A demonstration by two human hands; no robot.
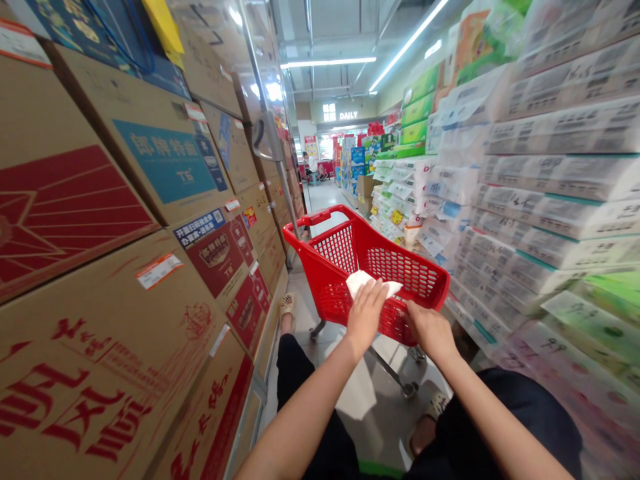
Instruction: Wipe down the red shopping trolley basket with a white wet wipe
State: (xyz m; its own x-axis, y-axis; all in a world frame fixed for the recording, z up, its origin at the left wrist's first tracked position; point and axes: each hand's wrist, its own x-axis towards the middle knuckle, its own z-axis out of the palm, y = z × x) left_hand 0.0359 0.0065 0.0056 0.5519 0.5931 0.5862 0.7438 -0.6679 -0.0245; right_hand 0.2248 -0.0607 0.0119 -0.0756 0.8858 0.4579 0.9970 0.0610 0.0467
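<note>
A red plastic shopping cart (345, 230) with perforated basket walls stands in front of me on metal legs with casters. My left hand (367, 308) is at the basket's near rim, its fingers over a folded white cloth or tissue (357, 281) pressed there; I cannot tell which material it is. On the same rim, further right, my right hand (433, 330) is closed around the edge. No goods show in the visible part of the basket.
Stacked cardboard cartons (210, 240) wall the left side closely. Packs of paper goods (540, 167), blurred, rise on the right. A metal pole (273, 140) slants up beside the cart. The tiled aisle (325, 197) runs ahead towards a seated person (311, 165).
</note>
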